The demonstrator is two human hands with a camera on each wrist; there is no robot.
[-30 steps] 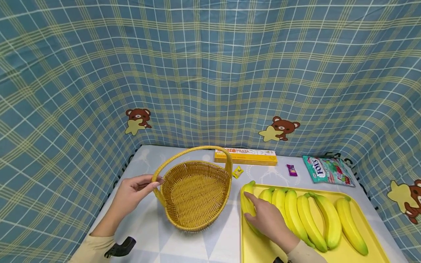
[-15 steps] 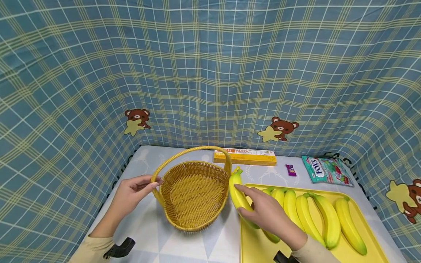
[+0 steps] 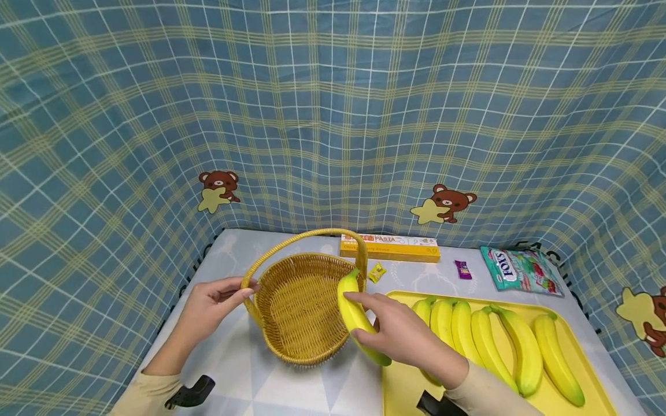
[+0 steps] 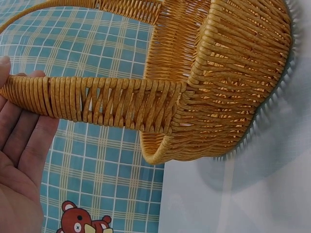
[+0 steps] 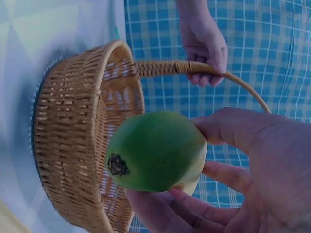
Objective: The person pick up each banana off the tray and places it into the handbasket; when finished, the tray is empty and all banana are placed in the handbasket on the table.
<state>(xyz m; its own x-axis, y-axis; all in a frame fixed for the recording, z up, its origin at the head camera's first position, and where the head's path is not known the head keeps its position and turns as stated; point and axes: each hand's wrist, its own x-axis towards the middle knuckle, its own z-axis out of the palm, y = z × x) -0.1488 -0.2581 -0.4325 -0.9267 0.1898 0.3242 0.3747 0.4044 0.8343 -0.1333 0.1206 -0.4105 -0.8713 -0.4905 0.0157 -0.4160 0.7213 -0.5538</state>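
Note:
My right hand [image 3: 403,335] grips a yellow banana [image 3: 356,315] and holds it over the right rim of the woven basket [image 3: 307,312]. In the right wrist view the banana's green tip [image 5: 154,151] points at the camera, with the basket [image 5: 82,145] behind it. My left hand [image 3: 213,303] holds the low end of the basket's handle [image 3: 248,282], fingers curled round it. The left wrist view shows the handle [image 4: 97,102] resting across my fingers [image 4: 19,141]. The basket is empty inside.
A yellow tray [image 3: 572,404] at the right holds several bananas [image 3: 499,346] side by side. Behind lie a yellow pasta box [image 3: 389,247], two small wrapped candies [image 3: 461,268] and a candy bag [image 3: 520,270]. Checked cloth walls surround the table.
My right hand lifted one banana off the tray's left end and carried it left to the basket's rim. My left hand stayed on the handle.

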